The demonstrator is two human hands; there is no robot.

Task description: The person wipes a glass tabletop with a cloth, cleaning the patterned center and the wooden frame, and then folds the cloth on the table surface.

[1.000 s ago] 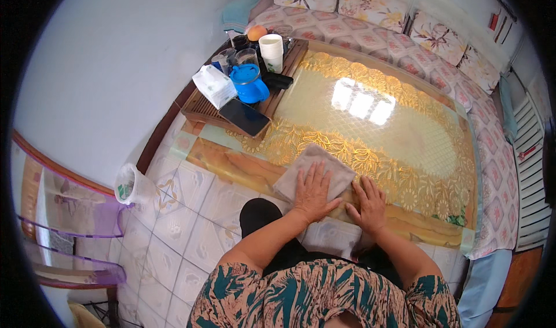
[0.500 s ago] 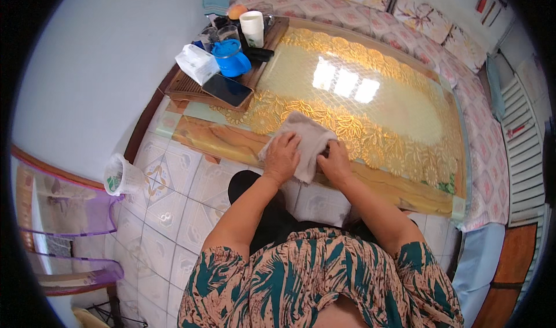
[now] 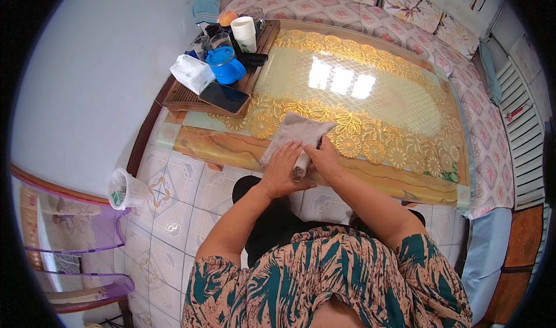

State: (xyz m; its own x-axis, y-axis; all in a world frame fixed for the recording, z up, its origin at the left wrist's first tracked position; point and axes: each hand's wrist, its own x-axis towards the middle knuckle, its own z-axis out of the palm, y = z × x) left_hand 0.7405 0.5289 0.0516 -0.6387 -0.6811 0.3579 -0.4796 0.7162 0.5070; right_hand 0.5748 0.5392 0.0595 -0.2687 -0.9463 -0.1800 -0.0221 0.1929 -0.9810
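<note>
A greyish-beige cloth (image 3: pixel 298 130) lies over the near edge of the table, its far part spread on the patterned cover. My left hand (image 3: pixel 282 170) is on its left side, fingers over the fabric and thumb below the near edge. My right hand (image 3: pixel 324 161) pinches its right side, where the fabric is folded into a narrow roll between my hands. A small dark patch shows beside my right fingers; I cannot tell whether it is an object or shadow.
A gold lace-patterned cover (image 3: pixel 347 122) lies on the table. A wooden tray (image 3: pixel 246 105) at its left end bears a blue mug (image 3: pixel 225 66), a phone (image 3: pixel 225 98), a tissue pack (image 3: pixel 191 73) and paper cups (image 3: pixel 244 33). A white bin (image 3: pixel 128 188) stands left; a sofa (image 3: pixel 489 160) runs behind and right.
My right hand has moved left toward my left hand, bringing the cloth's right side inward into a fold. My left thumb now shows stretched out below the cloth.
</note>
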